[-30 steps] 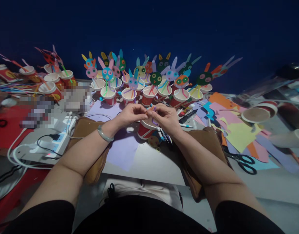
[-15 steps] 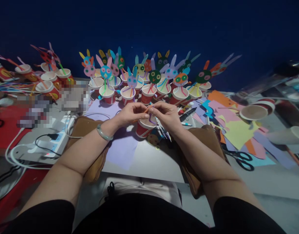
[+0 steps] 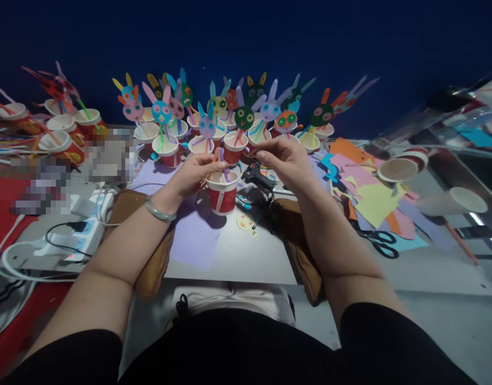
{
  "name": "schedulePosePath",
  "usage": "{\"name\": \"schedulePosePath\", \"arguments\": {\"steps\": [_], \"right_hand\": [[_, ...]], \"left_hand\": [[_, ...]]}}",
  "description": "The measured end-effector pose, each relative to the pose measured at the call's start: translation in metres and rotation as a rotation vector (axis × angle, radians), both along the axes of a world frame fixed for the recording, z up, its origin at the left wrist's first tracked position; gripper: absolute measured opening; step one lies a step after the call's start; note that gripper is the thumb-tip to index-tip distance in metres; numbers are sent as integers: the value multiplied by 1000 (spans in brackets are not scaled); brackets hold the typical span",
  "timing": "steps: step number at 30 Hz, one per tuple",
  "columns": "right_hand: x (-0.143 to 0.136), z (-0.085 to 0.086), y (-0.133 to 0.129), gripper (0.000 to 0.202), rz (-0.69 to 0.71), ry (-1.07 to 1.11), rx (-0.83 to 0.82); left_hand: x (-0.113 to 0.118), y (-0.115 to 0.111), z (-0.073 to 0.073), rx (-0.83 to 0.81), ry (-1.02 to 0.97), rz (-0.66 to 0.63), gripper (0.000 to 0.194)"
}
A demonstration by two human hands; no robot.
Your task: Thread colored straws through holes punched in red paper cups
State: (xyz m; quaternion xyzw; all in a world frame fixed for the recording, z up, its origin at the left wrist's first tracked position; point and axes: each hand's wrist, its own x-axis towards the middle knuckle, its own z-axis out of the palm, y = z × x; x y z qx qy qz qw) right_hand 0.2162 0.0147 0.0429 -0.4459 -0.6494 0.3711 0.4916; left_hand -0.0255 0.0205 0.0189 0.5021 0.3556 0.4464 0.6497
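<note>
My left hand (image 3: 200,172) pinches the orange and purple straws (image 3: 223,167) that stand up from a red and white paper cup (image 3: 222,198). The cup is upright in front of me, over the light work surface. To the right of the cup, my right hand (image 3: 276,159) is raised with thumb and forefinger close together; what lies between them, if anything, is too small to make out. Beneath that hand lies a black glue gun (image 3: 259,176). A pale yellow paper face (image 3: 246,222) lies just right of the cup.
Behind stand several cups with paper rabbit heads (image 3: 207,126). Coloured paper scraps (image 3: 372,203) and black scissors (image 3: 380,240) lie at the right. A white power strip (image 3: 89,230) with cables is at the left. Brown pads (image 3: 150,267) lie under both forearms.
My right hand has moved away from the straws to the right, uncovering the glue gun. My left hand stays at the straws, now upright. The whole view has shifted slightly.
</note>
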Motion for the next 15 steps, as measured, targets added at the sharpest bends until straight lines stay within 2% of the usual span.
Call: {"name": "schedulePosePath", "arguments": {"steps": [3, 7, 9, 11, 15], "right_hand": [[24, 3, 11, 30, -84, -213, 44], [51, -6, 25, 11, -320, -684, 135], [62, -16, 33, 13, -399, -909, 117], [71, -27, 39, 19, -415, -1048, 62], [75, -47, 45, 31, -412, -1047, 68]], "left_hand": [[-4, 6, 2, -63, -75, 35, 36], [-3, 9, 8, -108, -154, 86, 32], [-4, 10, 9, -114, -170, 115, 32], [-5, 11, 11, -113, -189, 135, 32], [-13, 13, 14, -148, -275, 159, 31]]}}
